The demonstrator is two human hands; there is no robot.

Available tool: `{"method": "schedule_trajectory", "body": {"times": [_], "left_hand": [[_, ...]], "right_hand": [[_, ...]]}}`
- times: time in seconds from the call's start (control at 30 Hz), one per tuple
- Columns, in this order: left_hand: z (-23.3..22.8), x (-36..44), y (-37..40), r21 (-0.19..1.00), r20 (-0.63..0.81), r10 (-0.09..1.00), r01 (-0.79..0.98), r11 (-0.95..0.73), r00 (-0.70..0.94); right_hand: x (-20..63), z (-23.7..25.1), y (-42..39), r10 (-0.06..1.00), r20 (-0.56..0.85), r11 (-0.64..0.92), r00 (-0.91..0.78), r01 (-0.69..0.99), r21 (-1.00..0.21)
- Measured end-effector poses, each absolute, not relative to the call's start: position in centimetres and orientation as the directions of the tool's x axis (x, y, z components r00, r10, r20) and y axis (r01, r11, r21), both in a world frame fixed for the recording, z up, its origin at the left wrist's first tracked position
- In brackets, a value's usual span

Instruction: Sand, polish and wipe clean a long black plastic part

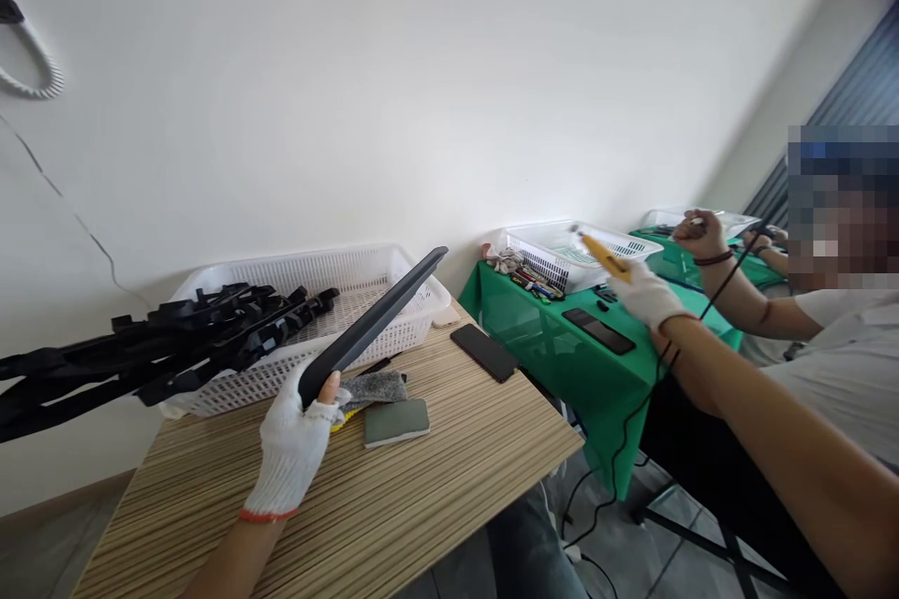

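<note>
Left hand (293, 445), gloved, is curled tightly around a long black strip (383, 314) tilted above the wood-grain table (464, 477), while the gloved right hand (652, 297) grips a yellow tool (605, 258) over the green cloth (604, 402).

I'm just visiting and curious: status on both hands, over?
Left hand gripping black strip. Right hand holding yellow tool, well apart from strip. Basket of black parts close behind strip.

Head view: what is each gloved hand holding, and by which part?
The left hand holds a black strip by its near end; the right hand, a yellow tool by its near end.
</note>
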State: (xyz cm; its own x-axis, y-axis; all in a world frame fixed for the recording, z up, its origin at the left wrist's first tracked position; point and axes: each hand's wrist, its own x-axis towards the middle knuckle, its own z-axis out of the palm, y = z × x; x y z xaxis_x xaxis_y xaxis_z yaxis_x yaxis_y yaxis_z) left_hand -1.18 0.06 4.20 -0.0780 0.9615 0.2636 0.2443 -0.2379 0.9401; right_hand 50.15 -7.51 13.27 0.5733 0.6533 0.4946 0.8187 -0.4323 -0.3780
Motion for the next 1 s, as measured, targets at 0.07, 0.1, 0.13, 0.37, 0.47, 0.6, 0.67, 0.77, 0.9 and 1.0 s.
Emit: {"method": "schedule_trajectory", "body": {"times": [0.07,0.1,0.13,0.37,0.47,0.6,0.67,0.77,0.9,1.0], "left_hand": [[4.3,-1.1,0.0,0.944,0.250,0.965,0.243,-0.223,-0.083],[4.3,-1.1,0.0,0.946,0.245,0.966,0.238,-0.219,-0.086],[4.4,-1.0,-0.1,0.949,0.243,0.966,0.226,-0.218,-0.090],[4.1,-0.8,-0.2,0.962,0.241,0.968,0.151,-0.228,-0.074],[3.8,-0.9,-0.3,0.964,0.238,0.968,0.139,-0.226,-0.075],[3.5,-0.9,-0.3,0.966,0.237,0.969,0.124,-0.228,-0.065],[3.4,-0.9,-0.2,0.967,0.236,0.969,0.119,-0.227,-0.069],[3.3,-0.9,-0.2,0.967,0.234,0.969,0.119,-0.224,-0.075],[3.3,-0.8,-0.2,0.968,0.227,0.971,0.127,-0.216,-0.081],[3.5,-0.8,-0.2,0.967,0.228,0.971,0.136,-0.216,-0.079]], "right_hand": [[48.4,11.7,-7.8,0.734,0.471,-0.394,0.489,0.872,-0.292],[47.4,10.9,-7.8,0.770,0.463,-0.363,0.440,0.898,-0.249],[46.2,10.2,-7.7,0.802,0.459,-0.325,0.382,0.924,-0.201],[36.0,7.8,-7.2,0.909,0.415,0.023,-0.034,0.999,0.030],[31.7,7.7,-7.5,0.891,0.436,0.165,-0.125,0.985,-0.055],[27.5,7.3,-7.4,0.838,0.496,0.350,-0.228,0.922,-0.168],[26.2,6.8,-7.2,0.825,0.500,0.395,-0.262,0.901,-0.179],[25.1,5.9,-7.0,0.840,0.468,0.389,-0.274,0.905,-0.170],[25.3,5.2,-6.8,0.869,0.433,0.355,-0.238,0.910,-0.214],[26.6,5.2,-6.3,0.891,0.433,0.290,-0.137,0.905,-0.311]]}}
